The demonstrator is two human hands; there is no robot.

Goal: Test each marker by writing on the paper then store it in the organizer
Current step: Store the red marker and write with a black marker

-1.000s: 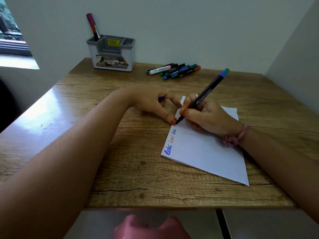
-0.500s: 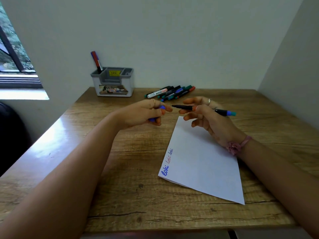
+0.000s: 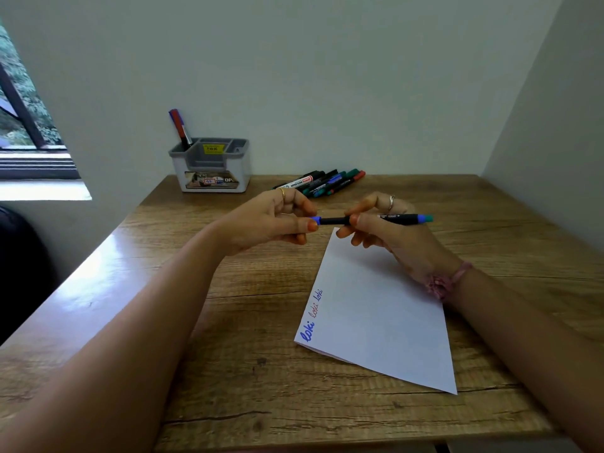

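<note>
Wood-grain counter (image 3: 228,322), glossy along the left edge, cracked near the front. White rectangular paper (image 3: 382,318) lying flat at an angle right of centre, "loki" written three times along its left edge, in blue, red and a darker ink. Slim black marker (image 3: 333,220) held level above the paper's far corner, teal-and-blue end pointing right. Right hand (image 3: 389,237) curled round the barrel, thumb and forefinger pinching it near the middle; ring on one finger, pink scrunchie at the wrist. Left hand (image 3: 274,220) closed on the blue cap (image 3: 315,219) at the marker's left end; whether the cap is seated fully cannot be told. Gold ring on that hand. Grey-and-white plastic organizer (image 3: 212,168) far left against the wall, boxy, with several compartments, yellow sticker inside, one red-and-blue marker leaning in its left slot. Loose markers (image 3: 322,183) bunched far centre, partly hidden behind the left hand; labels too small to read. Window cut off at the left.
</note>
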